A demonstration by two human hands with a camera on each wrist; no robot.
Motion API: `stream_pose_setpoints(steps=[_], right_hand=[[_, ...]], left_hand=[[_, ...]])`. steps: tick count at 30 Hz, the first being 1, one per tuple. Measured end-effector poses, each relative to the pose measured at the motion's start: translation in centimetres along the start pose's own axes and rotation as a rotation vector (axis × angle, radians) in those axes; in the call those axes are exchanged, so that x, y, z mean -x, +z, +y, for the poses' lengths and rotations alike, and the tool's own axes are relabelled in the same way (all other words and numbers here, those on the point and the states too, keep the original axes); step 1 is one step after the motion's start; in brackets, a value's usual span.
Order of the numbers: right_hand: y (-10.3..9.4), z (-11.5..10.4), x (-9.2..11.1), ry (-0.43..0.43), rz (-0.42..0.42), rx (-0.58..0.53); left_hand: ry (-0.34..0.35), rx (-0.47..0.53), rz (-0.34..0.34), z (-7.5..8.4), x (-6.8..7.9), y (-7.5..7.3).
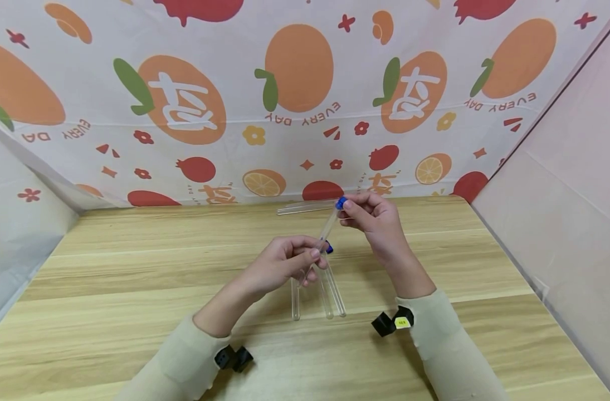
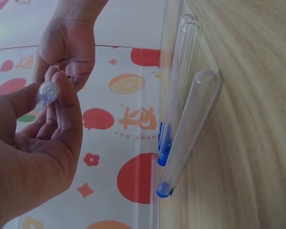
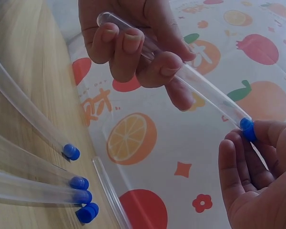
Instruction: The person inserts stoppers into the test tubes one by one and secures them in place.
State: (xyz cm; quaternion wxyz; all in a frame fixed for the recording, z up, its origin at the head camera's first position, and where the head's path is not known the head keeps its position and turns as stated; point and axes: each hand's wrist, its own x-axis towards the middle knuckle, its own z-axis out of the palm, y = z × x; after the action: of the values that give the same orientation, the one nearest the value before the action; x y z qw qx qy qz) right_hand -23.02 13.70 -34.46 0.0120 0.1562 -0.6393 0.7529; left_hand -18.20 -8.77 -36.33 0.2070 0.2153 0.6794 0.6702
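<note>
A fruit-print cloth (image 1: 305, 150) hangs behind the wooden counter (image 1: 134, 278). Above the counter, the left hand (image 1: 284, 260) and right hand (image 1: 377, 223) grasp one slanted tube (image 3: 214, 93), the left around its body. Three tubes (image 1: 296, 303) lie below; by the cloth lies one more, perhaps two. The right pinches the slanted tube's blue cap (image 3: 248, 130).

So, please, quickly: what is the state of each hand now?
Left hand: closed, holding a clear tube by its body.
Right hand: closed, pinching the blue cap at that tube's end.
</note>
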Motion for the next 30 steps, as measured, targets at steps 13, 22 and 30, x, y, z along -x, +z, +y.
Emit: stream_pose_setpoints(steps=[13,22,30], right_hand=[[-0.08,-0.26,0.44,0.0,-0.013,-0.004],[-0.14,-0.17,0.48,-0.011,-0.007,0.014],[0.03,-0.06,0.34,-0.032,0.024,0.051]], left_hand=[[-0.001,-0.009,0.029,0.46,0.48,0.29],[-0.021,0.016,0.014,0.47,0.46,0.39],[-0.005,-0.038,0.036,0.34,0.5,0.13]])
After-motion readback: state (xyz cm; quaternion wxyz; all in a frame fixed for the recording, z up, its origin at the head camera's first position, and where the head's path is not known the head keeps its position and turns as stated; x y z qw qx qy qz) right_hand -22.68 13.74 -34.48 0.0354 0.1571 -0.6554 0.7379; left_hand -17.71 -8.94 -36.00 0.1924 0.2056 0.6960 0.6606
